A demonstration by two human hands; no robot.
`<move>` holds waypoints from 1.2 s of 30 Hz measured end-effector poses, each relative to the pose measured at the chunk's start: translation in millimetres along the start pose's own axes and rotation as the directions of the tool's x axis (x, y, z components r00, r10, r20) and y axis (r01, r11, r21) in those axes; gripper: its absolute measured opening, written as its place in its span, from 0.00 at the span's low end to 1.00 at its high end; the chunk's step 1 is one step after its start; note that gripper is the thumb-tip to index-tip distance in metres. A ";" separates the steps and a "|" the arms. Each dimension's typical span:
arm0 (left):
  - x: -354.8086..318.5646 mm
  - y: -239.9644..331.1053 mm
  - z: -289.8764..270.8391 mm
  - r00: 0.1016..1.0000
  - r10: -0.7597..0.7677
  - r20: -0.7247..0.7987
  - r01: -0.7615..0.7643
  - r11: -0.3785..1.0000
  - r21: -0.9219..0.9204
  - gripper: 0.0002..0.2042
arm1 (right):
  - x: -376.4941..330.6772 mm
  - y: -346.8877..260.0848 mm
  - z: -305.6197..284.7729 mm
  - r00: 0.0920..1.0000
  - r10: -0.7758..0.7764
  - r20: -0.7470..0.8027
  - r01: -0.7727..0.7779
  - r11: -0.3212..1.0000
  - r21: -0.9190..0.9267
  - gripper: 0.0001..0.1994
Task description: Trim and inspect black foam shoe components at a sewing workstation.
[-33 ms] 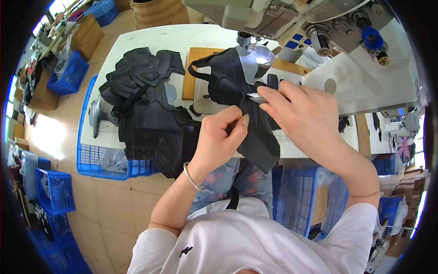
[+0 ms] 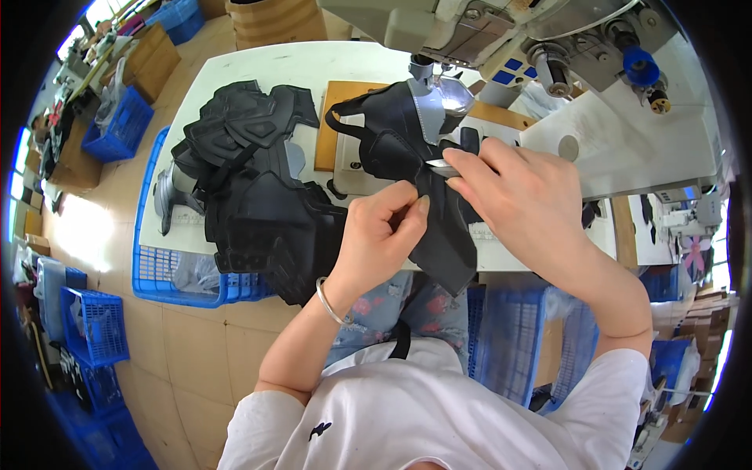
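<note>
A black shoe-upper-like piece with a grey stitched panel lies under the sewing machine's needle area, its long black flap hanging over the table's near edge. My left hand is closed, thumb and forefinger pinching the edge of this piece. Just right of it, my right hand is closed around small thread snips. Their silver tip points left against the black material, close to my left fingertips. Most of the snips is hidden by my right fingers, and whether a thread lies at the tip is too small to tell.
Left of my hands a pile of black pieces overhangs the white table. The sewing machine head stands above the far side. A blue basket sits beneath the left edge; blue crates stand right of my legs.
The lower end of the black flap has shifted slightly left. Both hands keep their place and grip.
</note>
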State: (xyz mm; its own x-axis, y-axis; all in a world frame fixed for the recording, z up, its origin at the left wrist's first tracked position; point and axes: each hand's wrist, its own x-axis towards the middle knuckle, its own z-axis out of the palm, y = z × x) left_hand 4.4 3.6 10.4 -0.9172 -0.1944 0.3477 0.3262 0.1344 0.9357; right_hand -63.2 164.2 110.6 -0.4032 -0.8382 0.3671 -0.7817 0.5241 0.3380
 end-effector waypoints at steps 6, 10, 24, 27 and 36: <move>1.2 4.7 2.8 0.997 0.062 -0.035 -0.058 0.994 0.095 0.12 | 3.8 -1.0 1.2 0.998 -0.046 0.032 0.049 0.992 -0.115 0.16; -5.9 7.4 -12.9 1.000 -0.021 0.015 0.022 0.995 -0.096 0.13 | -4.4 1.7 -6.0 0.998 -0.059 0.007 0.059 0.998 -0.026 0.15; -2.0 2.0 -12.1 0.998 0.018 0.056 -0.016 0.999 -0.047 0.12 | 2.6 -0.3 6.2 0.999 0.038 -0.027 -0.038 0.999 -0.002 0.15; -1.6 6.8 -11.2 0.999 0.015 0.043 -0.014 0.999 -0.029 0.12 | 5.2 -1.4 7.4 0.999 0.036 0.009 -0.036 0.998 -0.051 0.14; -12.9 -11.1 -33.3 0.997 -0.040 0.063 0.054 0.970 -0.236 0.13 | -3.0 7.2 6.8 0.992 0.003 -0.129 0.012 0.993 0.118 0.07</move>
State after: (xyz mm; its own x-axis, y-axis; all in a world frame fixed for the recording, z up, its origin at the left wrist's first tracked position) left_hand 20.2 -27.8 -2.4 -0.9421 -0.1377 0.3058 0.3213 -0.1098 0.9406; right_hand -70.8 169.4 106.0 -0.3410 -0.8104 0.4764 -0.8375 0.4921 0.2375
